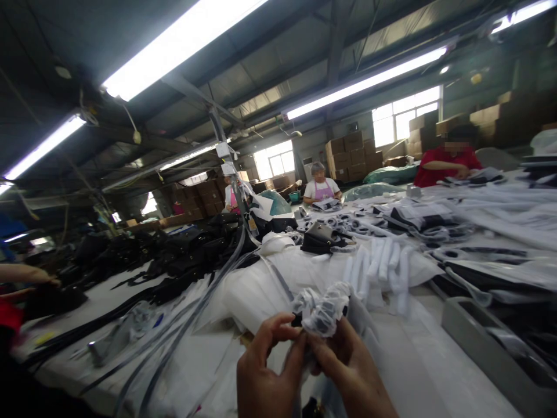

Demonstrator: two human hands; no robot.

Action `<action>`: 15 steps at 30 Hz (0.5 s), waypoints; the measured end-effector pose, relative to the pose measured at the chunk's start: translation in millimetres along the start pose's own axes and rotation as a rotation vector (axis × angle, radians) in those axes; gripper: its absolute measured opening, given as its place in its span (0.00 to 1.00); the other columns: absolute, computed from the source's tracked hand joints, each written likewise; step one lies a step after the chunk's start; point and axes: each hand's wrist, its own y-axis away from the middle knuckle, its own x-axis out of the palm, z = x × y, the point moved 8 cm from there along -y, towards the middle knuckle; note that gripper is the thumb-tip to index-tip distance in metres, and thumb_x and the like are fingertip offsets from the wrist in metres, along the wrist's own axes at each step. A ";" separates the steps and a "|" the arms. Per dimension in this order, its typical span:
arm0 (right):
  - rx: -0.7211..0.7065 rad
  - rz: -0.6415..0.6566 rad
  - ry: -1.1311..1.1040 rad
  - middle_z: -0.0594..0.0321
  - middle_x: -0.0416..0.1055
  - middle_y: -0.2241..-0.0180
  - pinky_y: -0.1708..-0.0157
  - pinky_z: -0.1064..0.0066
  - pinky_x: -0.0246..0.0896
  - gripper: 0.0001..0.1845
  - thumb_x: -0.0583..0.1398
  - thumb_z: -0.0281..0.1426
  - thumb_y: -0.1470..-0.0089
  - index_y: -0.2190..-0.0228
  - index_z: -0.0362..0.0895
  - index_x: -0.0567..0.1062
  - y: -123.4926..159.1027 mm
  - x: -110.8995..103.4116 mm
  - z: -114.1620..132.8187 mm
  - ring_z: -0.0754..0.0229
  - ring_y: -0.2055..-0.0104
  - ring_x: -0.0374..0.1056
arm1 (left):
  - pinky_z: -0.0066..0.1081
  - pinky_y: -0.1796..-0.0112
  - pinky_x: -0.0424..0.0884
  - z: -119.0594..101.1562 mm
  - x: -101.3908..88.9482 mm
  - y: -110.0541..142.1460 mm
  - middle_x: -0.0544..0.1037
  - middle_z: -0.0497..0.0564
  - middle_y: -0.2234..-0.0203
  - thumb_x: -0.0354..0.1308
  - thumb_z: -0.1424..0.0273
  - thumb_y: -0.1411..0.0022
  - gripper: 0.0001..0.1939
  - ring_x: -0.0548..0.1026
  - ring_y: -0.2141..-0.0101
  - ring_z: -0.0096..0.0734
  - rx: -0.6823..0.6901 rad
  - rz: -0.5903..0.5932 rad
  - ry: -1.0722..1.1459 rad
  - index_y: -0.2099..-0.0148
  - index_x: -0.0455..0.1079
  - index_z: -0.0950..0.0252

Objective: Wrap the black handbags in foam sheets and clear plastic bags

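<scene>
1. Left hand [270, 367], near, center: grip pinched on wrapped bundle [324, 312], thumb and index fingertips together at its near edge.
2. Right hand [350, 368], just right of it: grip also pinching the same bundle, thumb close to the left thumb.
3. Bundle: held up in front, over the near part of the table [107, 297]; crinkled whitish wrap, dark parts showing. Blurred, so contents probably unreadable.
4. Near right: grey tray [472, 354], tilted in view.
5. Beyond the hands, left: white sheets [250, 296], loosely piled; right: white tubes [385, 258], side by side.
6. Farther: black bag [324, 237], behind the sheets and tubes.
7. Far: person in pink apron [322, 190], seated; person in red [450, 162] to the right; stacked cartons [347, 157] behind.
</scene>
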 end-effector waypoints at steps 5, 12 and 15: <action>0.012 0.039 0.045 0.63 0.73 0.73 0.77 0.72 0.62 0.26 0.69 0.49 0.56 0.61 0.44 0.76 -1.0 -3.9 0.6 0.61 0.76 0.68 | 0.28 0.67 0.77 -1.0 1.1 -2.5 0.80 0.48 0.72 0.65 0.57 0.42 0.15 0.80 0.70 0.34 0.001 0.025 -0.003 0.57 0.75 0.60; -0.020 -0.008 0.073 0.63 0.72 0.75 0.79 0.73 0.56 0.23 0.68 0.48 0.52 0.65 0.43 0.75 -0.9 -2.1 8.5 0.63 0.78 0.64 | 0.26 0.63 0.75 -34.9 -0.2 5.8 0.81 0.46 0.68 0.60 0.70 0.37 0.05 0.80 0.67 0.31 0.365 -0.057 -0.268 0.58 0.74 0.55; -0.040 -0.038 0.071 0.64 0.71 0.75 0.79 0.74 0.56 0.22 0.68 0.48 0.53 0.65 0.43 0.74 0.0 -1.6 9.2 0.64 0.77 0.62 | 0.26 0.63 0.75 -44.8 -0.2 10.5 0.82 0.46 0.68 0.60 0.73 0.37 0.08 0.80 0.67 0.31 0.465 -0.093 -0.335 0.57 0.73 0.55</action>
